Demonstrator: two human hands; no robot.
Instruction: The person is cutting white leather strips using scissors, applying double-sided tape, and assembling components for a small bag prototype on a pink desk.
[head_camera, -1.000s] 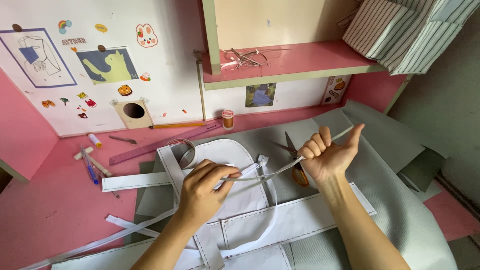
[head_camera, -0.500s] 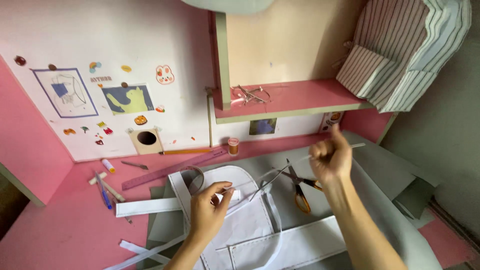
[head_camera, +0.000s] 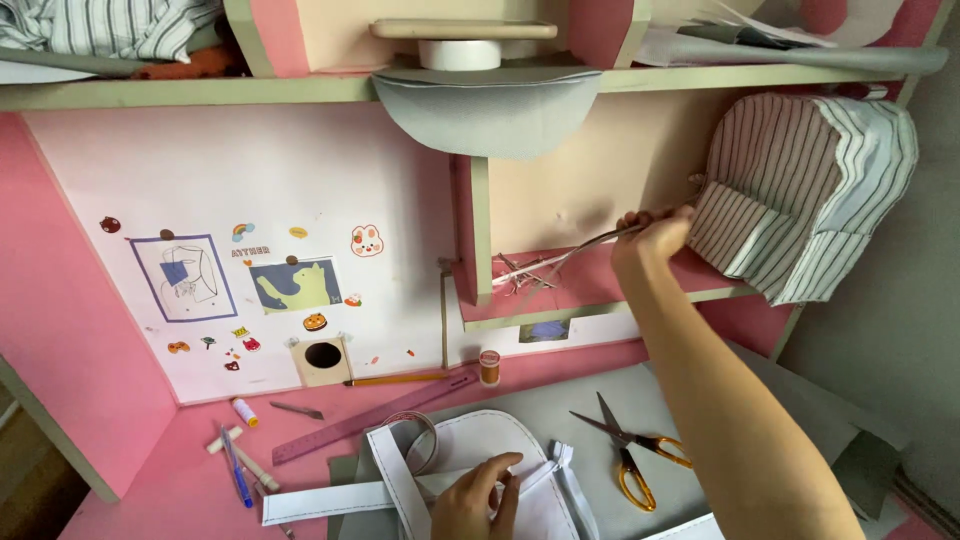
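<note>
White fabric piece (head_camera: 480, 455) lies pressed under flat left hand (head_camera: 480, 500); right hand (head_camera: 655, 240) pinches thin strip (head_camera: 590, 245) at shelf (head_camera: 600, 300)

1. The pink worktop (head_camera: 130, 500) carries a grey sheet (head_camera: 560, 400) with white fabric pieces (head_camera: 480, 450) and orange-handled scissors (head_camera: 630, 460) on it.
2. Also on it: a pink ruler (head_camera: 375, 417), pencil (head_camera: 395, 379), thread spool (head_camera: 489, 367), pens (head_camera: 235, 468).
3. The pink shelf (head_camera: 590, 285) holds thin strips (head_camera: 525, 270).
</note>
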